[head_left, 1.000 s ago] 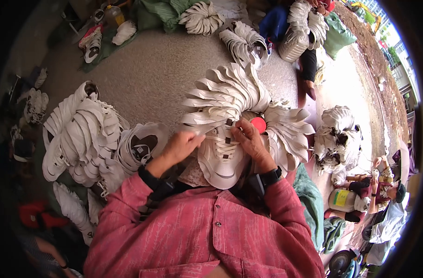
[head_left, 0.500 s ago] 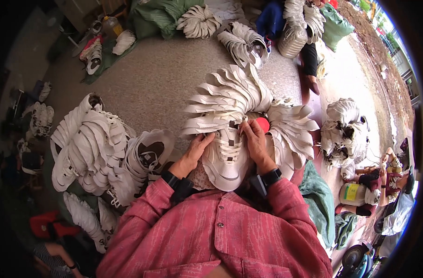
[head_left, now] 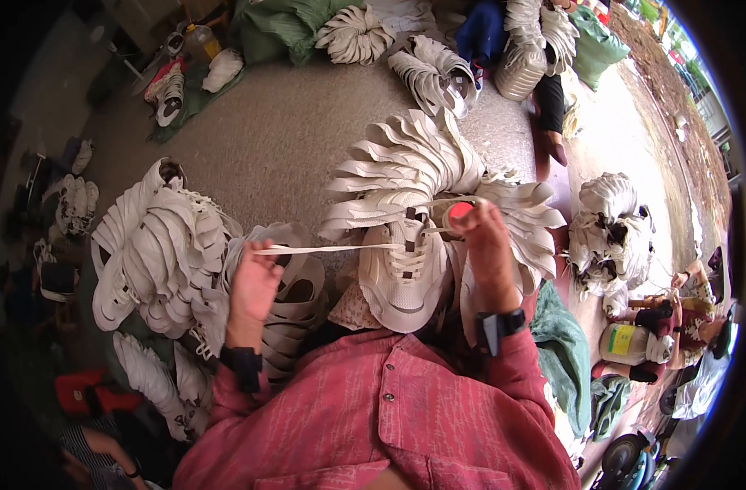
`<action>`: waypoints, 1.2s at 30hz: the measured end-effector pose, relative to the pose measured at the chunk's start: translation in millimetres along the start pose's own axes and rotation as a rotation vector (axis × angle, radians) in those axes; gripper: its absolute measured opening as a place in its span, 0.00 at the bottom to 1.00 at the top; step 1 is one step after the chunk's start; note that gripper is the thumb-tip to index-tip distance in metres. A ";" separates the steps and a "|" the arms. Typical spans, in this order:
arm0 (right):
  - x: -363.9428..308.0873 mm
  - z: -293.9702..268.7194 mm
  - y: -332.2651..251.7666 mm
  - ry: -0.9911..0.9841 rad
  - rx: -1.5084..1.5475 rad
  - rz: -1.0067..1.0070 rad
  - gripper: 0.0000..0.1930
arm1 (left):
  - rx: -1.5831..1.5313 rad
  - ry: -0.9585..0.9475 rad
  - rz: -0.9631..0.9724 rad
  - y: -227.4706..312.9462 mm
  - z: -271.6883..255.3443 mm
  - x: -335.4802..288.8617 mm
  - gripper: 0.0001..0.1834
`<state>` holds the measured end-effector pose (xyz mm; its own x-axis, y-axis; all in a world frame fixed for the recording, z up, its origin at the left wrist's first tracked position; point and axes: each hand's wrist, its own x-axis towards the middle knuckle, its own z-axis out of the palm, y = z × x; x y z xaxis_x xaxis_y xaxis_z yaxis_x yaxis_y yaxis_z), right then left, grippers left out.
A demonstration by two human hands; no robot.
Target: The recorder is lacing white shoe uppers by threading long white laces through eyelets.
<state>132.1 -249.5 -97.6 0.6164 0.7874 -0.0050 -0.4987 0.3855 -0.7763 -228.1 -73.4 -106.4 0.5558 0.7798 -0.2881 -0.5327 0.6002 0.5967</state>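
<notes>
A white shoe upper (head_left: 397, 302) lies in front of my body, toe towards me, its white lace crossed through the eyelets. Out to the left, my left hand (head_left: 254, 286) is closed on one end of the shoelace (head_left: 328, 248), which runs taut and nearly level from the shoe. My right hand (head_left: 489, 245) pinches the lace on the other side, over a round red thing (head_left: 459, 214) partly hidden by the fingers. Behind the shoe spreads a fanned stack of white uppers (head_left: 414, 163), and another fanned stack (head_left: 524, 220) sits beyond my right hand.
A heap of white uppers (head_left: 156, 245) stands at the left, with further uppers (head_left: 299, 302) under my left arm. More bundles (head_left: 610, 237) lie at the right, near green sacks (head_left: 561, 343). Other people sit at the far right, lower left and upper right.
Both hands have moved from the shoe's sides outward, the left one farther. The lace is now drawn out from the shoe to each side.
</notes>
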 end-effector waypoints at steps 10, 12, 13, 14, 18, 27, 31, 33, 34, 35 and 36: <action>-30.9 -102.3 -146.3 0.597 -0.732 0.053 0.13 | -0.243 0.142 0.352 79.3 -34.0 -12.9 0.18; -36.8 -106.9 -146.8 0.602 -1.033 0.011 0.16 | -0.204 -0.147 0.312 87.1 -32.9 -16.0 0.18; -39.4 -103.6 -142.3 0.561 -1.533 -0.325 0.17 | -0.218 -0.022 0.356 89.0 -30.2 -18.0 0.20; -41.3 -96.3 -133.8 0.520 -2.008 -0.620 0.19 | -0.217 0.028 0.360 91.8 -25.8 -19.1 0.20; -40.8 -37.7 -91.9 0.090 -0.996 0.076 0.11 | 0.188 0.075 0.462 90.8 6.6 -21.8 0.18; -19.4 70.4 17.7 -0.273 -0.860 0.526 0.15 | 1.260 -0.395 0.139 -38.4 82.2 36.3 0.13; -14.8 67.0 21.8 -0.226 -1.009 0.546 0.13 | 1.626 -0.501 0.231 -66.7 90.8 52.2 0.13; -13.7 66.4 24.5 -0.222 -1.023 0.533 0.12 | 1.660 -0.523 0.322 -73.4 92.5 57.4 0.14; -13.3 67.4 27.0 -0.201 -1.052 0.516 0.12 | 1.680 -0.575 0.285 -74.7 93.1 61.1 0.14; -13.3 68.6 29.1 -0.183 -1.064 0.516 0.13 | 1.720 -0.616 0.231 -75.9 93.6 64.2 0.15; -13.3 69.6 30.7 -0.180 -1.082 0.497 0.13 | 1.696 -0.627 0.248 -77.4 94.5 67.1 0.15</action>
<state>66.1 -214.6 -77.4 0.3653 0.8243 -0.4325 0.1648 -0.5146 -0.8414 -89.3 -84.4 -101.1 0.9166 0.3985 -0.0319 0.2974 -0.6263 0.7207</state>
